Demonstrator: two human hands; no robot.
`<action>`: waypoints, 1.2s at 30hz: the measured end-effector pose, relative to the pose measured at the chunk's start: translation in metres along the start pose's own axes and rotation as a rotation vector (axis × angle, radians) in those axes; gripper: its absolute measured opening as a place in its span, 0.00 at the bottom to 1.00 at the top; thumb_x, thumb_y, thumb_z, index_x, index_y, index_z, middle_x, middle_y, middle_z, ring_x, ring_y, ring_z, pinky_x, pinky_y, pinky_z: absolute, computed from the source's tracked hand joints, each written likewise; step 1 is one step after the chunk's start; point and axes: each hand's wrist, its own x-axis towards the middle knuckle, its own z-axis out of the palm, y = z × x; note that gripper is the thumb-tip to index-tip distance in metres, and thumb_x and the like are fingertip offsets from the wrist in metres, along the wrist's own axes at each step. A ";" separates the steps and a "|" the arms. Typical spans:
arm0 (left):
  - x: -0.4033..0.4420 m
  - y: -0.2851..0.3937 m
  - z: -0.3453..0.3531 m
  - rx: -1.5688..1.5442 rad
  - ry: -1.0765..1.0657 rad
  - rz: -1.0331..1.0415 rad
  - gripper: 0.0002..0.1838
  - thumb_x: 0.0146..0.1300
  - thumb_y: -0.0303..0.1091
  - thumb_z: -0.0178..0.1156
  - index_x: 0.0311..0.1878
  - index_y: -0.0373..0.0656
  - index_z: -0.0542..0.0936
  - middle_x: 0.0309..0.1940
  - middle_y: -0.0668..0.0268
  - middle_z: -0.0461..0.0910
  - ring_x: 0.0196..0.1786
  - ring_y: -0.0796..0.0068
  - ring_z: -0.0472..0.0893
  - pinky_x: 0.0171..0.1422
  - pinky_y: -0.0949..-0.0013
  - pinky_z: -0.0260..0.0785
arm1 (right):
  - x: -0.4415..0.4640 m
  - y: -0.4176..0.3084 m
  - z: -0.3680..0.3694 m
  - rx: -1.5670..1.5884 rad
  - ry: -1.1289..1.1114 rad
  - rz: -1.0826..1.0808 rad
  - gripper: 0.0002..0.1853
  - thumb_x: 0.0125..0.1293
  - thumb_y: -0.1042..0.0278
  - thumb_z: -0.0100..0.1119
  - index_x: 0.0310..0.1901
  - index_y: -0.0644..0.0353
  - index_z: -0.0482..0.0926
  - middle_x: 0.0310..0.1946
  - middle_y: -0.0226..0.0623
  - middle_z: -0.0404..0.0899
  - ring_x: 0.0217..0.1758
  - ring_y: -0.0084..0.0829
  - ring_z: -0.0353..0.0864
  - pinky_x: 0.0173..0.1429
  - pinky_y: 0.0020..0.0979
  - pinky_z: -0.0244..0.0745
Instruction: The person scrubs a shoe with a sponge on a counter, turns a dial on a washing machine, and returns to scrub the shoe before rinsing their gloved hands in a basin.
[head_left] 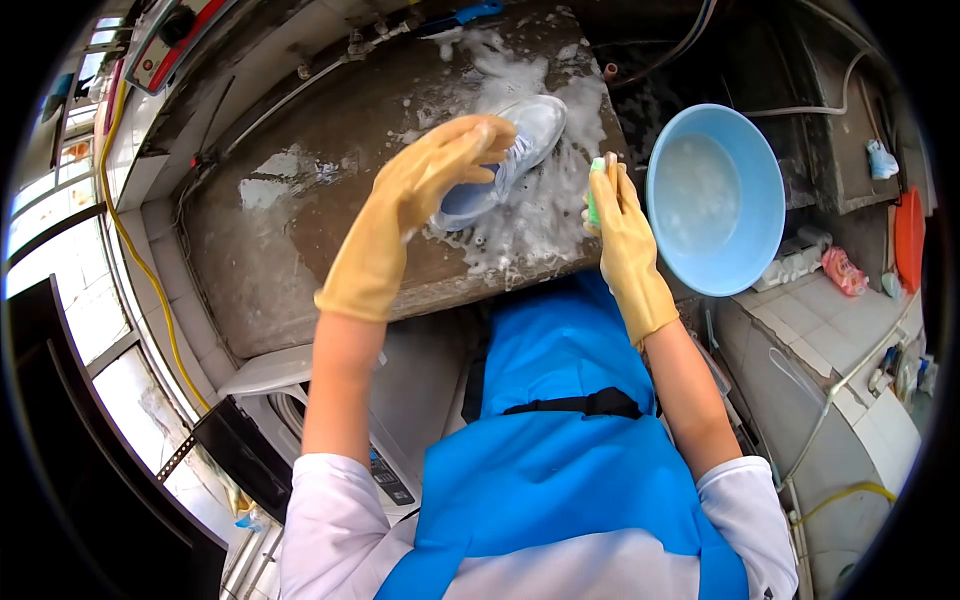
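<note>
A pale, wet shoe [537, 130] lies on the foamy stone counter [330, 215], its light blue inside [465, 203] facing up toward me. My left hand [440, 165], in a yellow rubber glove, hovers over the shoe's middle. Its fingers are bent but apart from the thumb, with nothing visible between them; whether they touch the shoe I cannot tell. To the right, my gloved right hand [622, 215] is closed around a small green block [596, 192], mostly hidden by the fingers, so its exact kind is unclear.
Right of the counter stands a light blue basin [664, 215] with cloudy water. White suds [545, 230] spread around the shoe. A blue-handled brush [475, 12] lies at the counter's far edge. A washing machine [270, 375] sits below left, and a yellow hose [135, 240] runs along the wall.
</note>
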 end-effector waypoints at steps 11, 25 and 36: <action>0.010 -0.128 0.030 0.784 0.384 -0.183 0.20 0.77 0.36 0.49 0.66 0.42 0.79 0.53 0.43 0.86 0.59 0.40 0.84 0.67 0.44 0.73 | 0.029 0.055 -0.024 -0.177 -0.140 -0.278 0.42 0.79 0.43 0.60 0.82 0.61 0.60 0.50 0.27 0.76 0.45 0.17 0.73 0.51 0.23 0.73; 0.109 -0.201 0.009 1.030 0.430 -0.386 0.27 0.71 0.39 0.59 0.72 0.44 0.76 0.67 0.49 0.80 0.70 0.50 0.78 0.76 0.56 0.70 | 0.016 0.034 -0.023 -0.416 -0.104 -0.473 0.31 0.83 0.52 0.54 0.81 0.54 0.64 0.71 0.35 0.69 0.54 0.24 0.80 0.53 0.25 0.79; 0.116 -0.182 0.010 1.113 0.327 -0.375 0.25 0.70 0.35 0.59 0.70 0.43 0.79 0.65 0.54 0.82 0.69 0.55 0.80 0.76 0.61 0.70 | 0.010 0.018 -0.018 -0.058 -0.025 -0.281 0.37 0.80 0.47 0.60 0.81 0.59 0.63 0.50 0.26 0.76 0.42 0.15 0.75 0.43 0.21 0.73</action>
